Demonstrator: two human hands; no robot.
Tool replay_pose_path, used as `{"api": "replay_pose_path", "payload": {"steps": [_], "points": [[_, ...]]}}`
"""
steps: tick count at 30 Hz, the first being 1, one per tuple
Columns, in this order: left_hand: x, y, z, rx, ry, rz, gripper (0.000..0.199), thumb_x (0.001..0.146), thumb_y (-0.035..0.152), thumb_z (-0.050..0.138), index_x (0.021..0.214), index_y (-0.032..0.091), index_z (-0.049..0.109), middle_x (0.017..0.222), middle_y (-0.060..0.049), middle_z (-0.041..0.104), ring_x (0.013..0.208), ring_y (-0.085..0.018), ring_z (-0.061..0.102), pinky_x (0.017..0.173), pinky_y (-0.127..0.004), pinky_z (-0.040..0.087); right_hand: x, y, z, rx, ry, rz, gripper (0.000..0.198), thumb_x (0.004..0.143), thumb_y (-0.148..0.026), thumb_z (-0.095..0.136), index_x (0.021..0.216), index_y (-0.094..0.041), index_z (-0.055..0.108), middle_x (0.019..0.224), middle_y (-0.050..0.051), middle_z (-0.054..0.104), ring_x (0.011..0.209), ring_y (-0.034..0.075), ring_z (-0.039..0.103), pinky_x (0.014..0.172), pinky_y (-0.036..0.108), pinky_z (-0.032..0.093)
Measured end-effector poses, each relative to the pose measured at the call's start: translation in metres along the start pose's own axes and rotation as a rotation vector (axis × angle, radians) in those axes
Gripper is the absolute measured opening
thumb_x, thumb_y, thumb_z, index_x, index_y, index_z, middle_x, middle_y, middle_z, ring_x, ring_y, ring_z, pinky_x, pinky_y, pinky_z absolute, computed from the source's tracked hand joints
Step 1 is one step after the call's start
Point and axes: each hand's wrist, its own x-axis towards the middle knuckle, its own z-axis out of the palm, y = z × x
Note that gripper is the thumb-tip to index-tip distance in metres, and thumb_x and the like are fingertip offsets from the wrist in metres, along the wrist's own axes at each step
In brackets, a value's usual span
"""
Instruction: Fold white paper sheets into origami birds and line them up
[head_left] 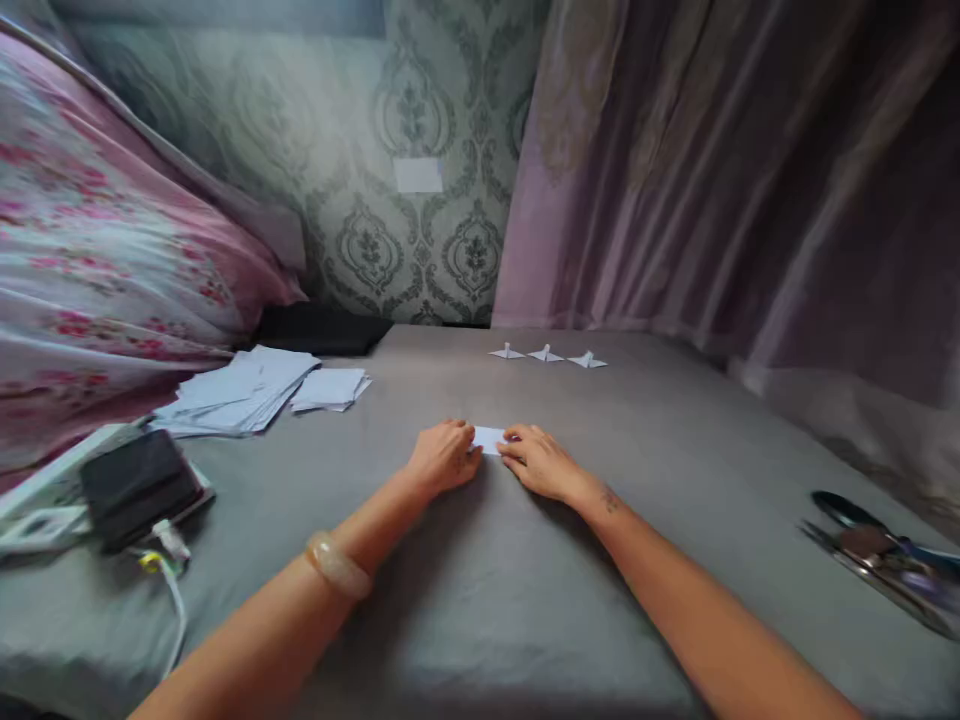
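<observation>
Between my two hands a small piece of white paper (489, 440) lies on the grey cloth surface (517, 560). My left hand (448, 455) has its fingers closed on the paper's left edge, and a pale bangle circles that forearm. At the right edge, my right hand (538, 460) grips the same paper with curled fingers. Both hands rest low on the cloth and cover the ends of the paper. Farther back stand three small folded white paper figures (545, 353) in a row.
To the left lie a stack of white sheets (240, 390) and a smaller stack of paper (330, 389). A black flat object (322, 328) sits behind them. Nearer are a dark device (142, 485) and a white cable (178, 610). Several small items (885, 560) lie far right.
</observation>
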Motion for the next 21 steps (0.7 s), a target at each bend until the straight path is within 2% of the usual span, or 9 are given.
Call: {"api": "replay_pose_path", "payload": {"steps": [3,6,11,16,21], "points": [[0.016,0.003,0.003,-0.069,0.014,0.163,0.029,0.087,0.041,0.05,0.098,0.018,0.064,0.096,-0.009,0.062,0.093,-0.023,0.055,0.079,-0.032,0.044,0.008,0.011,-0.007,0.099,-0.036,-0.003,0.021,0.086,-0.025,0.056,0.1,-0.024,0.071,0.112,0.007,0.06,0.102,0.02,0.055,0.091,0.035,0.042],[0.023,0.004,0.009,-0.162,0.006,0.262,0.027,0.09,0.039,0.047,0.096,0.019,0.065,0.098,-0.008,0.061,0.093,-0.02,0.054,0.083,-0.031,0.043,0.007,0.019,-0.008,0.155,-0.012,-0.02,0.02,0.087,-0.027,0.056,0.099,-0.026,0.072,0.111,0.005,0.062,0.101,0.019,0.056,0.091,0.033,0.043],[0.02,-0.004,0.019,-0.253,0.014,0.273,0.027,0.091,0.037,0.046,0.098,0.019,0.065,0.098,-0.007,0.061,0.094,-0.02,0.052,0.084,-0.031,0.044,-0.011,0.019,-0.006,0.132,0.054,-0.038,0.025,0.089,-0.026,0.051,0.107,-0.026,0.069,0.12,0.005,0.061,0.111,0.021,0.054,0.096,0.037,0.042],[0.021,-0.011,0.024,-0.285,0.025,0.292,0.028,0.093,0.037,0.044,0.1,0.019,0.064,0.103,-0.007,0.06,0.096,-0.02,0.052,0.084,-0.031,0.044,-0.018,0.017,-0.011,0.139,0.075,0.008,0.025,0.088,-0.021,0.05,0.097,-0.023,0.073,0.117,0.004,0.064,0.109,0.021,0.056,0.095,0.037,0.044],[0.02,-0.009,0.024,-0.186,0.019,0.364,0.031,0.096,0.032,0.037,0.097,0.016,0.063,0.097,-0.008,0.061,0.091,-0.02,0.052,0.08,-0.033,0.045,-0.015,0.021,-0.012,0.261,0.121,0.102,0.024,0.085,-0.018,0.051,0.08,-0.022,0.074,0.11,0.004,0.067,0.102,0.021,0.06,0.09,0.036,0.046]]}}
